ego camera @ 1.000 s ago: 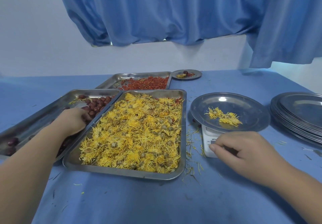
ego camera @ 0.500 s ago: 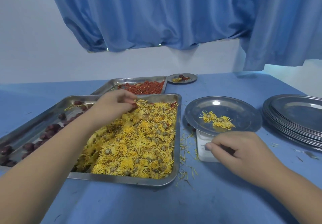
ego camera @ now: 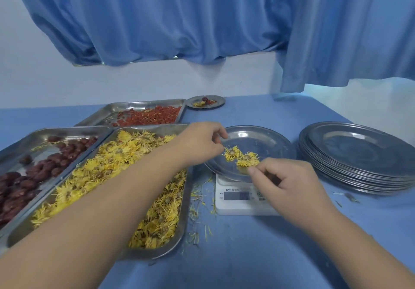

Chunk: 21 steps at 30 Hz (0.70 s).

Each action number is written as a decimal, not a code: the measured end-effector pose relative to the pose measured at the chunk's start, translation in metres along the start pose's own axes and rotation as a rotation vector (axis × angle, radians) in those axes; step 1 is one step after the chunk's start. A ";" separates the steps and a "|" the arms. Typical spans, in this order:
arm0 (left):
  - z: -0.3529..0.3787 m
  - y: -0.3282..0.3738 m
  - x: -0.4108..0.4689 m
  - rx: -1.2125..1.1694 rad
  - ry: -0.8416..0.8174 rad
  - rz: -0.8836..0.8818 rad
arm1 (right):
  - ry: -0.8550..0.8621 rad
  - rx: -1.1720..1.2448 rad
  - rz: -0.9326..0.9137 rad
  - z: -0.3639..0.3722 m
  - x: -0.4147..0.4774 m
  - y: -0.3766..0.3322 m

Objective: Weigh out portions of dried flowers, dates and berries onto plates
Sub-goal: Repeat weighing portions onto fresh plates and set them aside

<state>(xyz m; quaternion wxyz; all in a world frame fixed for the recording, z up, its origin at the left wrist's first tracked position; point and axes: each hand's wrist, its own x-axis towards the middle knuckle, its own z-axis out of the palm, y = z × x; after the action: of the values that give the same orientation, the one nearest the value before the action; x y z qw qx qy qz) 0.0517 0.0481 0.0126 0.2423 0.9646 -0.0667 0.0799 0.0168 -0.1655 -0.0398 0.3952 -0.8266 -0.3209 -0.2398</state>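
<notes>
Left hand (ego camera: 202, 141) and right hand (ego camera: 289, 185) curl fingers over frilly yellow flowers (ego camera: 241, 158) on the round steel plate (ego camera: 265, 140); grip unclear.

A blue tabletop (ego camera: 247, 255) fills the lower part of the view, its far edge meeting a pale wall (ego camera: 33, 82). Above the tabletop, a blue curtain (ego camera: 157, 19) hangs in loose, bunched folds across the upper wall. Thin slivers of daylight (ego camera: 175, 57) show under its hem. To the right of the tabletop's far corner, a second curtain panel (ego camera: 348, 30) drops lower. The light is soft, even and bluish.
</notes>
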 end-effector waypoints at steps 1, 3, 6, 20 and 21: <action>0.003 0.000 0.003 0.025 -0.012 -0.004 | -0.001 0.006 -0.011 0.000 0.000 -0.001; 0.009 -0.001 0.008 0.072 -0.016 -0.003 | -0.012 0.006 -0.033 0.001 0.000 -0.004; 0.015 -0.001 0.009 0.152 -0.022 0.022 | -0.028 -0.017 -0.064 0.004 0.001 -0.010; -0.061 -0.085 0.027 0.297 0.230 -0.125 | -0.199 -0.081 -0.019 0.009 0.094 -0.009; -0.070 -0.098 0.032 0.299 0.264 -0.166 | -0.232 -0.092 -0.025 0.011 0.106 -0.007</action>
<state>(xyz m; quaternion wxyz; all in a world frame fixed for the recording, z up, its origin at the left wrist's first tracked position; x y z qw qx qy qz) 0.0909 0.1647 0.0347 0.1088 0.9732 0.0581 0.1941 0.0854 -0.1173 0.0261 0.3138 -0.8621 -0.3636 -0.1619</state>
